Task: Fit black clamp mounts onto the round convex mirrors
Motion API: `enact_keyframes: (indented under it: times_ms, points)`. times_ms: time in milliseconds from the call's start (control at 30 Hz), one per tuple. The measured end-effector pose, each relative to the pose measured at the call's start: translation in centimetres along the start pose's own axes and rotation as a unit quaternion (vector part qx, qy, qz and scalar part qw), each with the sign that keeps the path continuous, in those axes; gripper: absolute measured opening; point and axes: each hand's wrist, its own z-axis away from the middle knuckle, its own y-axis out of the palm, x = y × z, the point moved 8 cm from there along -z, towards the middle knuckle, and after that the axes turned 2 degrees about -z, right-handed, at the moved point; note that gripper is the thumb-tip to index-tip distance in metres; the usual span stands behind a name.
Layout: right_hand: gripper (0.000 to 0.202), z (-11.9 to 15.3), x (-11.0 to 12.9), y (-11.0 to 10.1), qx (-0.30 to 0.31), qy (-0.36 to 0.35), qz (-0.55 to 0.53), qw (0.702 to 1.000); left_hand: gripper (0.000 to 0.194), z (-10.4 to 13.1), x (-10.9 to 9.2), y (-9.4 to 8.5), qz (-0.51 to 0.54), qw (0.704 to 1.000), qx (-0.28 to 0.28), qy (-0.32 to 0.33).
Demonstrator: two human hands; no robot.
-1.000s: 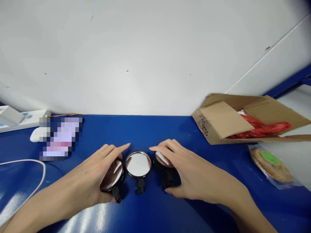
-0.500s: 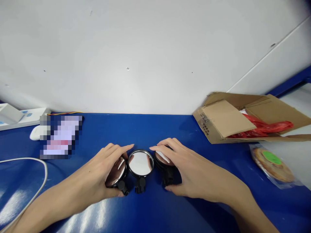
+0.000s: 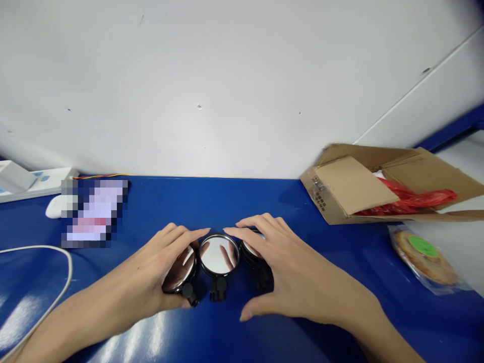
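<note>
Three small round mirrors with black rims and black clamp mounts stand in a row on the blue table. My left hand [image 3: 161,269] curves around the left mirror [image 3: 180,269], thumb by its mount and fingers over the far rim. The middle mirror [image 3: 219,254] sits between my hands and reflects fingers. My right hand [image 3: 283,267] arches over the right mirror [image 3: 254,249] with its fingers stretched and thumb held away from the mount. That hand hides much of the right mirror.
A blurred-out phone [image 3: 96,212], a white mouse-like object [image 3: 56,206], a white cable [image 3: 68,267] and a white power strip [image 3: 56,176] lie left. At right are an open cardboard box [image 3: 340,184] with a red plastic bag [image 3: 412,196] and a wrapped round pastry [image 3: 404,247].
My right thumb has moved off the right mirror's mount toward me, and its fingers have shifted left toward the middle mirror. My left hand has barely moved.
</note>
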Motion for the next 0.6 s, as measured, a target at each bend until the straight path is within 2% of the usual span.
enact_keyframes:
  times_ms: [167,400,600]
  points:
    - [0.103,-0.5,1.6,0.5,-0.058,-0.064,0.05,0.995,0.102,0.0,0.1,0.1,0.01,1.0,-0.006,0.001]
    - [0.092,-0.6,2.5,1.1,-0.066,-0.076,0.059,0.993,0.105,-0.1,0.0,0.0,0.01,1.0,-0.024,0.017]
    - [0.077,-0.8,2.5,1.4,-0.07,-0.077,0.059,0.993,0.103,-0.1,-0.6,-0.2,0.012,0.999,-0.017,0.03]
